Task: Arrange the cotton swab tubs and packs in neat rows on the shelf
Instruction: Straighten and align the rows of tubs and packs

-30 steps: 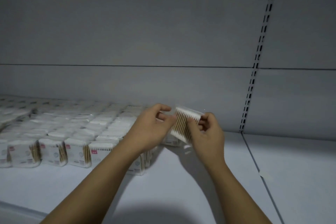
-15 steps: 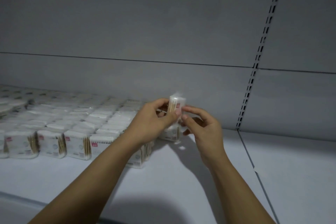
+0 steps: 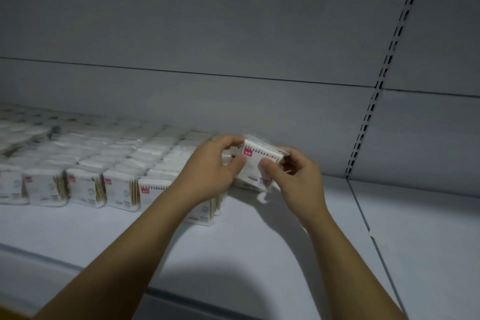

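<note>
**Both hands holding one swab pack at the end of the rows**

The left hand (image 3: pixel 210 167) and the right hand (image 3: pixel 297 176) are together holding a small white square plastic pack of cotton swabs with a red label in its upper corner (image 3: pixel 255 161). The left hand is pinching the left edge of the pack, with the thumb low on the front and the fingers curled over the top. The right hand is pinching the right side, with the thumb pressing on the front face and the fingers curled behind. The pack is tilting a little, with its label side facing the camera. It is hanging above the white metal shelf (image 3: pixel 246 247), just at the right end of the rows of similar white swab packs (image 3: pixel 117 163). These rows are standing close together and are reaching from the front to the grey back panel (image 3: pixel 207 34). To the right, a slotted grey upright strip (image 3: pixel 376 91) is running up the panel
</note>
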Motion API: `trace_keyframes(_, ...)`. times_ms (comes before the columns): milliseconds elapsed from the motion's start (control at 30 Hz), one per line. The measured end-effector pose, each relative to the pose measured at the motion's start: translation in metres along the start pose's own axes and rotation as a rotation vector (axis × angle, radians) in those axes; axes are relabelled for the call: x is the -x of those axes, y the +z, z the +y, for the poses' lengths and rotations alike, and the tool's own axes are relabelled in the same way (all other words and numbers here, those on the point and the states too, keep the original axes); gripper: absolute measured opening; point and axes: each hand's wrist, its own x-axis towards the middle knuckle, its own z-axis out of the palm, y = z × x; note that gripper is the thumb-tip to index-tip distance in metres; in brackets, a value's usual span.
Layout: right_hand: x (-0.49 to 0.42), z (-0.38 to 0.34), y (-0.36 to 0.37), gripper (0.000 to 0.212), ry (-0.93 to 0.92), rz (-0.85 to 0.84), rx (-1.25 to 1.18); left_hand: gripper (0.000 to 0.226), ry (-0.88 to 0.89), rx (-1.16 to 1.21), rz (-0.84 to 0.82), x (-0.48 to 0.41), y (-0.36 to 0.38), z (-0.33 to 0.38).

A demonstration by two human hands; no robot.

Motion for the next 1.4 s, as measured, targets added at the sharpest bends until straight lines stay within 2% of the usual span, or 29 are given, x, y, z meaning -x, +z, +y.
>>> trace_keyframes(100,-0.008,0.016,-0.006,0.025,0.012,0.059,0.347,0.039,0.076,-0.380,0.075,0.001,-0.012,-0.007)
trace_keyframes(167,-0.011,0.024,-0.006,0.026,0.033,0.042,0.431,0.043,0.047,-0.526,-0.008,0.005,-0.018,-0.011)
trace_keyframes(233,-0.009,0.026,-0.001,0.024,0.045,0.019,0.457,0.051,0.014,-0.593,-0.131,0.010,-0.022,-0.016)
trace_keyframes(333,-0.005,0.031,0.009,0.028,0.039,-0.003,0.506,0.077,0.013,-0.653,-0.280,0.021,-0.027,-0.021)
trace_keyframes(467,-0.005,0.040,0.020,0.026,0.010,-0.002,0.554,0.092,0.032,-0.791,-0.260,0.031,-0.030,-0.034)
trace_keyframes(667,-0.009,0.046,0.032,0.030,-0.028,0.043,0.694,0.071,0.070,-0.764,-0.106,0.044,-0.022,-0.046)
trace_keyframes(767,-0.009,0.047,0.036,0.030,-0.062,0.038,0.714,0.054,0.111,-0.719,-0.039,0.050,-0.018,-0.052)
trace_keyframes(867,-0.010,0.048,0.035,0.031,-0.069,0.031,0.726,0.047,0.124,-0.701,-0.005,0.055,-0.015,-0.056)
trace_keyframes(1133,-0.010,0.047,0.032,0.033,-0.085,0.003,0.759,0.055,0.135,-0.747,0.051,0.068,-0.005,-0.064)
trace_keyframes(1400,-0.006,0.033,0.029,0.061,-0.132,-0.017,0.789,0.072,0.116,-0.755,0.088,0.081,-0.017,-0.065)
